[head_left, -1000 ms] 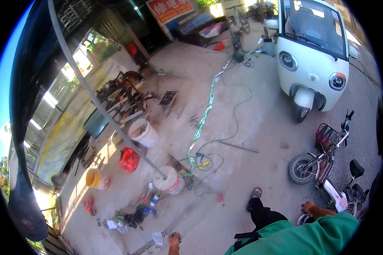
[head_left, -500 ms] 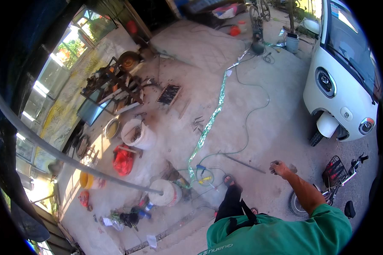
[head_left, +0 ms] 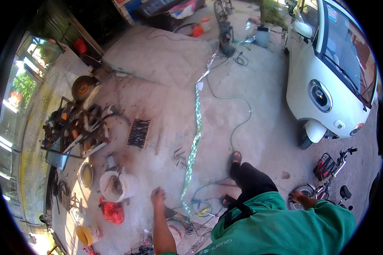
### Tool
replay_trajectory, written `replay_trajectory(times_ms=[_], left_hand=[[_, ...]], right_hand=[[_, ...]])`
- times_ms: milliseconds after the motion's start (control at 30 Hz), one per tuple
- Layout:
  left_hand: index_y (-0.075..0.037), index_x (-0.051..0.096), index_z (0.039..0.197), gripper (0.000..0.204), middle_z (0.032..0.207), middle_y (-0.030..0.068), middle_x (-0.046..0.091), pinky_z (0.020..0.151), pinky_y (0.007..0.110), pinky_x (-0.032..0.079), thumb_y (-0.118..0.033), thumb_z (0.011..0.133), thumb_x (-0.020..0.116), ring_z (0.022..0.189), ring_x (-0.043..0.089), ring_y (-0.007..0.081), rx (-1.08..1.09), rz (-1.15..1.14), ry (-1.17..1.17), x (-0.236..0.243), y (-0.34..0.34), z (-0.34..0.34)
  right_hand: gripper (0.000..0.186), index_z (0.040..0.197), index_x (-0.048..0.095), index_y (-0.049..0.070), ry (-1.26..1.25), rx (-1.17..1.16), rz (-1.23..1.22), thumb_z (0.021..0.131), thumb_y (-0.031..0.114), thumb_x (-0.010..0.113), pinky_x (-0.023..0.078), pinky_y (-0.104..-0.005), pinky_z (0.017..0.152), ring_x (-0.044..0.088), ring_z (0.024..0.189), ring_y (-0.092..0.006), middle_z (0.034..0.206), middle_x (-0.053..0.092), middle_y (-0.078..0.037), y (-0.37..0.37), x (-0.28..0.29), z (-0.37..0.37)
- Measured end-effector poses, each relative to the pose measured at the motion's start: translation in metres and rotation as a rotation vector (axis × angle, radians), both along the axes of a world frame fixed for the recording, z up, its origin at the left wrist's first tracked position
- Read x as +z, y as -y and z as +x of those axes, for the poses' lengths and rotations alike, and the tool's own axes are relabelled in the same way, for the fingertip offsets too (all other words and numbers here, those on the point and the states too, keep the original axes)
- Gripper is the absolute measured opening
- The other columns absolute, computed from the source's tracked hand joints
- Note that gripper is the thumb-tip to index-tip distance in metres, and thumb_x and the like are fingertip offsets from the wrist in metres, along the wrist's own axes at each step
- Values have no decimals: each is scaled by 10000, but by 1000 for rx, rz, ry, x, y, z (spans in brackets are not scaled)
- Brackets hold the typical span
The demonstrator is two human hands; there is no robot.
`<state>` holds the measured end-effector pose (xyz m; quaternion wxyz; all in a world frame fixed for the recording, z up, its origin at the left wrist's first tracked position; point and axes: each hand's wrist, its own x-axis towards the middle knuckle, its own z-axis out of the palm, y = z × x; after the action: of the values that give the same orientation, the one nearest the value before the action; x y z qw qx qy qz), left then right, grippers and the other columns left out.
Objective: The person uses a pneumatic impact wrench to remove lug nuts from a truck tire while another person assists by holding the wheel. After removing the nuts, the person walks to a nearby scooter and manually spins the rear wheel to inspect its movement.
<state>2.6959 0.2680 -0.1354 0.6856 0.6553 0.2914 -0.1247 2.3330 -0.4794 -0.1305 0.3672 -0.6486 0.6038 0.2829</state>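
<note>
My left hand (head_left: 158, 196) hangs low over the concrete floor, between a white bucket (head_left: 127, 187) and a long shiny green strip (head_left: 192, 155). Its fingers look loosely curled, and nothing shows in them. Farther right, my right hand (head_left: 297, 195) hangs by my side and overlaps the front wheel of a small bike (head_left: 324, 187) in the picture. Its fingers are too dark and small to make out, and whether it touches the wheel cannot be told. One sandalled foot (head_left: 236, 157) is forward on the floor.
A thin green hose (head_left: 250, 112) loops over the floor. A white vehicle (head_left: 317, 97) stands at the right. At the left are a metal rack (head_left: 78, 131), a dark grate (head_left: 138, 133), a red bag (head_left: 111, 211) and a yellow bucket (head_left: 85, 233). Another white bucket (head_left: 176, 229) is partly behind my forearm.
My left forearm and hand have come into view. The right hand has dropped back toward the bike. I have stepped and turned, and the grey pole is out of view.
</note>
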Motion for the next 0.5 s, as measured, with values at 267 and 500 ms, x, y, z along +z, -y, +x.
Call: replay_trajectory(times_ms=[267, 500], left_hand=[[-59, 579, 1237, 390, 1046, 115, 698, 745, 385, 540, -269, 923, 673, 904, 693, 232, -367, -147, -167, -12, 91, 154], [-76, 619, 1180, 354, 1019, 87, 697, 729, 389, 534, -322, 926, 634, 866, 693, 239, -287, -87, -647, 9, 104, 152]], right_hand=[[413, 1250, 620, 7, -135, 100, 188, 975, 314, 596, 580, -435, 834, 708, 974, -304, 1196, 693, -179, -9, 19, 215], [364, 1185, 631, -28, 450, 317, -2, 956, 249, 574, 570, -371, 776, 678, 867, -269, 996, 698, -159, -4, 190, 680]])
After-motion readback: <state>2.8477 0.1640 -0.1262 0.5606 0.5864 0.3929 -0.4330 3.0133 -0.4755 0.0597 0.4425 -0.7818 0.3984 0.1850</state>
